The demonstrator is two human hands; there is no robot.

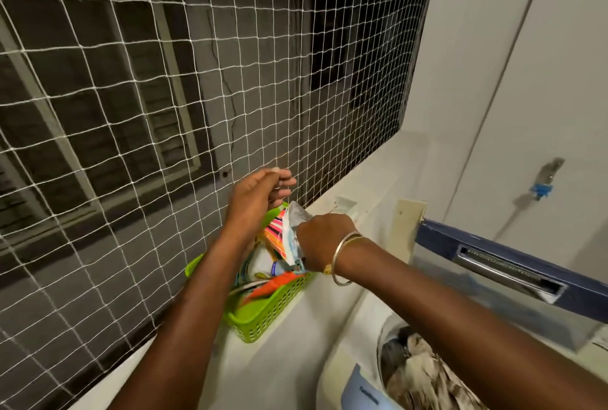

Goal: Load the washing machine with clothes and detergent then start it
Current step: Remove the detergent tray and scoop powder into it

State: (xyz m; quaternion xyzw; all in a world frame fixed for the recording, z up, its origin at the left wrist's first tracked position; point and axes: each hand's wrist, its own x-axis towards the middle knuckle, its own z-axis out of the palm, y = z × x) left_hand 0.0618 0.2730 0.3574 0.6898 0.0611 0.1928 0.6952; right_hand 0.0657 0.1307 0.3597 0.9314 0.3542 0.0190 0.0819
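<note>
Home laundry balcony: washing machine (362,360), safety netting (164,97).

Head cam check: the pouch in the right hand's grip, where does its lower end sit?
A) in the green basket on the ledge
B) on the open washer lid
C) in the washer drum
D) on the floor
A: the right hand grips the top of the pouch, and the pouch's lower end stands among other packets inside the green basket on the white ledge.
</note>
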